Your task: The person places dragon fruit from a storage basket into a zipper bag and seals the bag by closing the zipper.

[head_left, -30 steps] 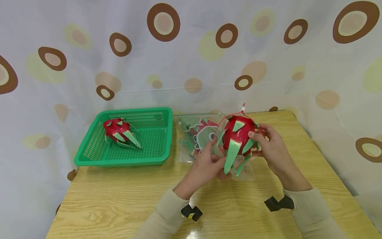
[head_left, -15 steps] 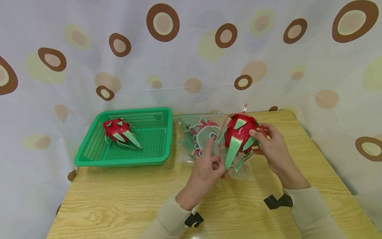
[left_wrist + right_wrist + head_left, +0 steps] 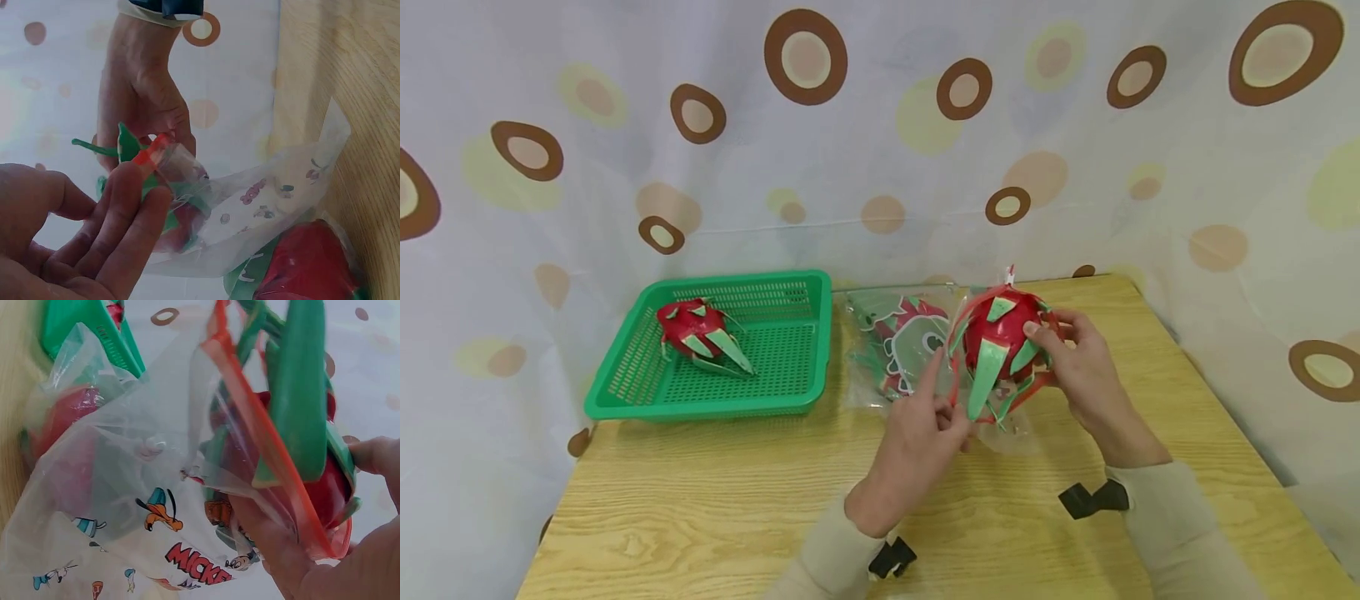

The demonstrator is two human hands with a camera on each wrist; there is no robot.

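Observation:
My right hand (image 3: 1090, 379) grips a red dragon fruit (image 3: 1012, 321) with green scales, its thumb on the fruit's side. Around the fruit runs the red zip edge (image 3: 275, 444) of a clear plastic bag (image 3: 106, 519) printed with cartoon figures. In the head view, my left hand (image 3: 917, 446) pinches this edge at the near side, its index finger pointing up and away. The bag hangs below the fruit, as the right wrist view shows. A long green scale sticks out past the red edge towards me.
Behind my left hand, a second clear bag (image 3: 868, 358) with a dragon fruit inside lies on the wooden table (image 3: 715, 508). To the left stands a green plastic basket (image 3: 700, 408), holding another dragon fruit (image 3: 688, 321). A patterned cloth (image 3: 880, 150) hangs behind the table.
My left hand has shifted slightly right and down, its index finger lifting from the fruit's side. The red bag edge has drawn closer round the fruit, which my right hand still grips.

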